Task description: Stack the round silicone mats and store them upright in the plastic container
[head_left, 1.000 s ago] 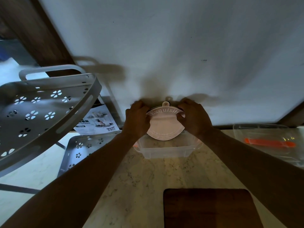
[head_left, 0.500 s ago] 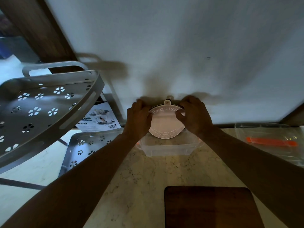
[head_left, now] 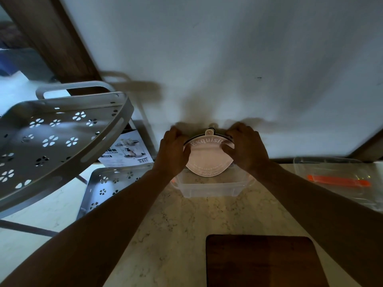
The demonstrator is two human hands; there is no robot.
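A stack of round silicone mats (head_left: 208, 157), pale pink in front with "Exquisite" lettering and a small hanging tab on top, stands upright over the far side of a clear plastic container (head_left: 209, 188) on the marble counter against the wall. My left hand (head_left: 173, 151) grips the stack's left edge and my right hand (head_left: 245, 149) grips its right edge. The mats' lower rim sits at or just inside the container's opening; I cannot tell whether it touches the bottom. Dark edges of further mats show behind the front one.
A dark wooden board (head_left: 263, 262) lies near the counter's front edge. A clear lid with an orange clip (head_left: 337, 180) rests at the right. Grey perforated rack shelves (head_left: 58, 139) and a product box (head_left: 128, 150) stand at the left.
The view has shifted slightly; both hands keep hold of the mats, which sit about the same place over the container.
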